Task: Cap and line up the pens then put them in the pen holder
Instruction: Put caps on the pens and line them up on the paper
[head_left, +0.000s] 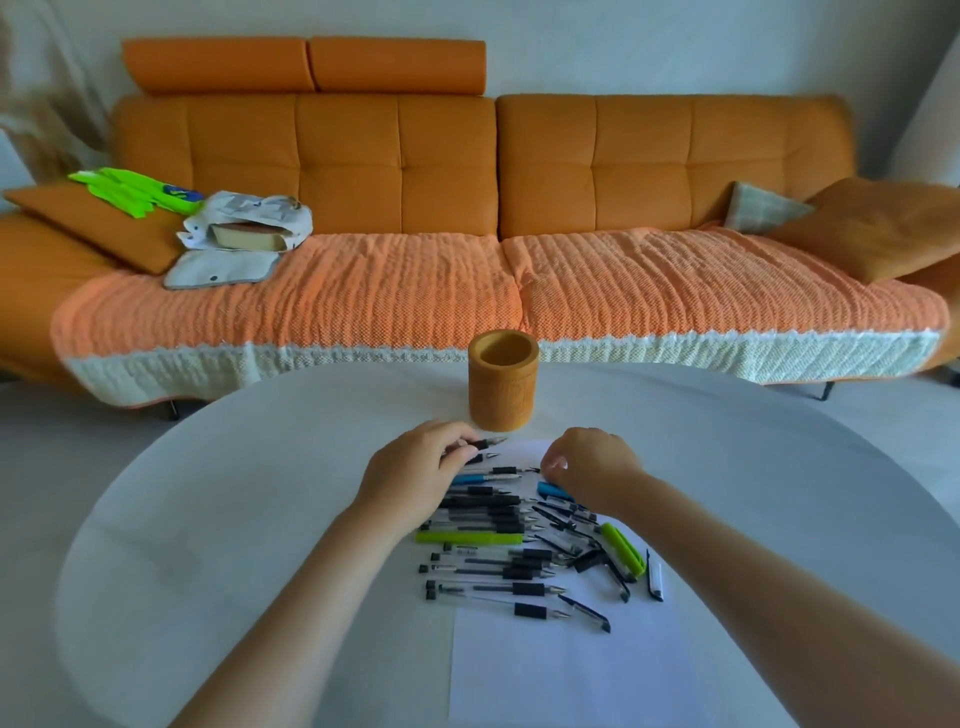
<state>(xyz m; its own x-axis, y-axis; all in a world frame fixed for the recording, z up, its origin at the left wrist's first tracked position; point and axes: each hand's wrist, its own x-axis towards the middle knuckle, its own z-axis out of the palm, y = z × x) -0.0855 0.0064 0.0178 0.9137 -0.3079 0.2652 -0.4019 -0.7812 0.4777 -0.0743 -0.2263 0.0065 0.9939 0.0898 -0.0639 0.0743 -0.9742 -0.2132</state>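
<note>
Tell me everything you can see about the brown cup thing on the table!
The pen holder is a plain round cup, yellowish brown, and looks like bamboo or wood. It stands upright on the white table, past the row of pens and in front of the orange sofa. Its top is open, and what shows of its inside holds no pens yet. Its wall looks thick at the rim. Nothing touches it: the left hand and right hand are both nearer, down by the pens.
</note>
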